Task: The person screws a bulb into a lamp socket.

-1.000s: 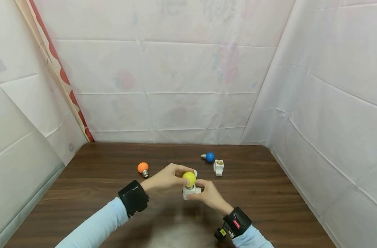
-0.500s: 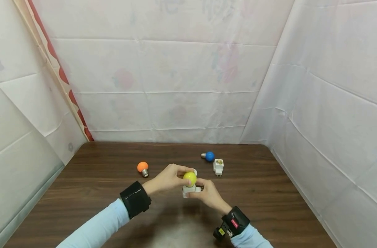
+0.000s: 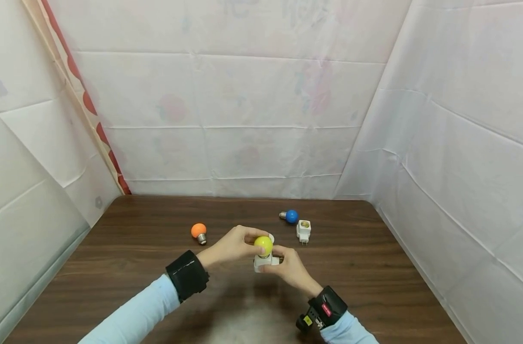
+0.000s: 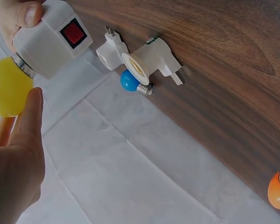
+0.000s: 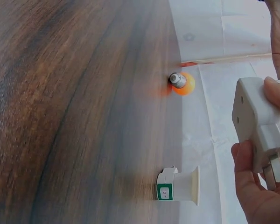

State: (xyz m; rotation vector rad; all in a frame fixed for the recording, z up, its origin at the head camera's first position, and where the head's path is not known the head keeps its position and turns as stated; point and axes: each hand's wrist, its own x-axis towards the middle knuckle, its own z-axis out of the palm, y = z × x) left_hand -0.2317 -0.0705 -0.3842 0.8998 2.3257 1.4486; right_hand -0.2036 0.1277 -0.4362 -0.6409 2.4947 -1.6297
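Note:
Near the middle of the table my left hand (image 3: 233, 246) holds a yellow light bulb (image 3: 263, 245) between thumb and fingers. Below the bulb, my right hand (image 3: 292, 271) grips a white plug-in lamp socket (image 3: 261, 264) from the right. The left wrist view shows the bulb's metal base (image 4: 23, 65) at the socket's mouth, with a little of it visible outside. A red rocker switch (image 4: 73, 32) is on the socket's side. In the right wrist view, thumb and fingers pinch the socket body (image 5: 256, 105), its metal prongs (image 5: 273, 172) pointing down; the yellow bulb is hidden there.
An orange bulb (image 3: 198, 231) lies to the left. At the back right are a blue bulb (image 3: 292, 216) and a square white plug-in socket (image 3: 304, 230). A round-mouthed white socket (image 4: 151, 60) lies beyond my hands, mostly hidden in the head view. White sheets (image 3: 244, 119) surround the table.
Both hands stay almost in the same place and keep their holds. Slightly less of the bulb's metal base shows above the socket than a second ago. The things on the table have not moved.

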